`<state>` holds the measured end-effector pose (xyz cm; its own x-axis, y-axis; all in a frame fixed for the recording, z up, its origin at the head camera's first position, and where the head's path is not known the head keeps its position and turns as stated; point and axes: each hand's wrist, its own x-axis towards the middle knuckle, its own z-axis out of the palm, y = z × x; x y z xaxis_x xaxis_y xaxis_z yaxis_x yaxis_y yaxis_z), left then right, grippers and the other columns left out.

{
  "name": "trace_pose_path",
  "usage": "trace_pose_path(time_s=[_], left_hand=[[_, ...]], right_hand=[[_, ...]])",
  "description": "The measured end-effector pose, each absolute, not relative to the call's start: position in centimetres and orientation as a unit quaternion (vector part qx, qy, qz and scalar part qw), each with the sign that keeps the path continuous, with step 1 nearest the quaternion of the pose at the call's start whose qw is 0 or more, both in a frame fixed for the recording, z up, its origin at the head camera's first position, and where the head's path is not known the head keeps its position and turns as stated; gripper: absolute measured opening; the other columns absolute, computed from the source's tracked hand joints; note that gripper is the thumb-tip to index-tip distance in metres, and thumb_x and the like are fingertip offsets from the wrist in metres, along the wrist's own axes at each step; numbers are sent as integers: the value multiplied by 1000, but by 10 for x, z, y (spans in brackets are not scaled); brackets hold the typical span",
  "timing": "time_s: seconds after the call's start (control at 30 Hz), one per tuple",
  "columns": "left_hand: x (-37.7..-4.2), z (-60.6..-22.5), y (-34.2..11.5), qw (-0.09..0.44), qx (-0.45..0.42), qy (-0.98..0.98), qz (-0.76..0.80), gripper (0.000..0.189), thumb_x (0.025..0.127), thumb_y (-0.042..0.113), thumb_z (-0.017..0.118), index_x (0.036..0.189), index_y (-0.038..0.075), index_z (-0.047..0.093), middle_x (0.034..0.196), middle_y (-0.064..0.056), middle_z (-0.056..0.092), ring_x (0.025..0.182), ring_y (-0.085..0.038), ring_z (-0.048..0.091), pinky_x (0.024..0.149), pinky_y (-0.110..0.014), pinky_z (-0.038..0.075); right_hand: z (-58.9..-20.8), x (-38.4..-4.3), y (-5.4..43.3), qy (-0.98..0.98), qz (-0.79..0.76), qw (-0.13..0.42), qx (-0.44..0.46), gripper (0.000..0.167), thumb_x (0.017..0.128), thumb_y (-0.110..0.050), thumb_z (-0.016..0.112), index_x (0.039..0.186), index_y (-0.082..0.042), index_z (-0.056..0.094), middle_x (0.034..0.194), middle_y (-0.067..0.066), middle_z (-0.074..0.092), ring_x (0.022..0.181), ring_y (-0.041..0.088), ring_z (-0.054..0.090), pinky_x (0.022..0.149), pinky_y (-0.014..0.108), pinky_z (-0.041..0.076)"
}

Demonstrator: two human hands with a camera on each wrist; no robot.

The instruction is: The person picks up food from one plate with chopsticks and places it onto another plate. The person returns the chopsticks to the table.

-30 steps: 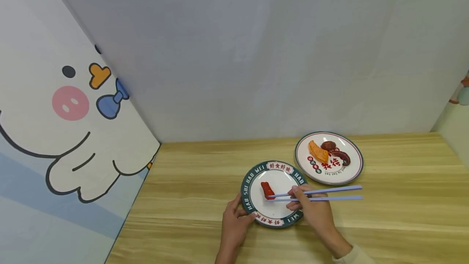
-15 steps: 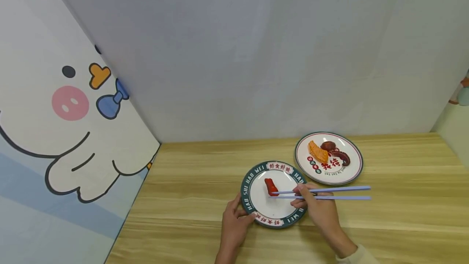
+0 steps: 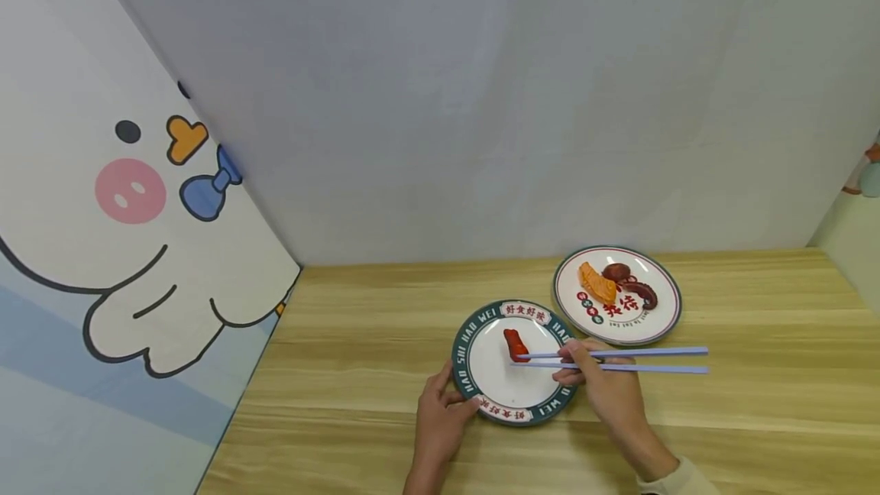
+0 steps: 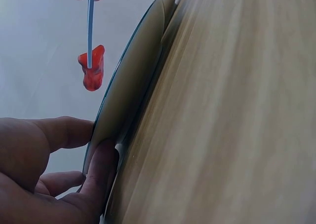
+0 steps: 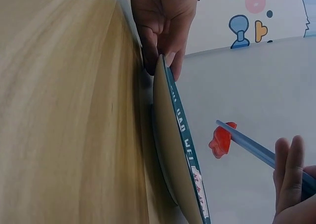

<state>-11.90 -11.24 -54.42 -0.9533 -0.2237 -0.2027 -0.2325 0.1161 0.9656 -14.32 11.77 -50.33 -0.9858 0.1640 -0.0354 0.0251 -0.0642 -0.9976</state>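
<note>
My left hand (image 3: 442, 418) pinches the near-left rim of a white plate (image 3: 488, 386) with a green lettered border. In the left wrist view, fingers (image 4: 74, 130) lie on both sides of that rim. My right hand (image 3: 608, 384) holds a pair of pale blue chopsticks (image 3: 660, 351), their tips pointing left. Between the tips is a red, lumpy food piece (image 3: 516, 344). Both wrist views show this red piece (image 5: 223, 140) raised off the plate, apart from its surface.
A second white plate (image 3: 639, 332) stands behind and to the right, close to the first. It bears an orange slice (image 3: 596, 283), a brown round piece (image 3: 616, 273) and a dark red tentacle-shaped piece (image 3: 642, 295). A grey wall (image 3: 481, 136) rises behind the wooden table (image 3: 357, 342).
The right hand has moved right and slightly away from the person, carrying the chopsticks and red food piece along. My left hand and both plates have stayed in place.
</note>
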Motion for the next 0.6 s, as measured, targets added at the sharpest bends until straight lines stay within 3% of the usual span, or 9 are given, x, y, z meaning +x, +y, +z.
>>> trace_pose_path(time_s=[0.6], left_hand=[[-120,-543,-111,6,-158,749,643,78,82,-12,76,154,-8,47,139,-19,57,95,-19,65,73,-24,59]], right_hand=[[-496,-144,131,-696,712,56,-78,32,110,-9,54,111,21,67,88,10,76,68,14,76,68,29,65]])
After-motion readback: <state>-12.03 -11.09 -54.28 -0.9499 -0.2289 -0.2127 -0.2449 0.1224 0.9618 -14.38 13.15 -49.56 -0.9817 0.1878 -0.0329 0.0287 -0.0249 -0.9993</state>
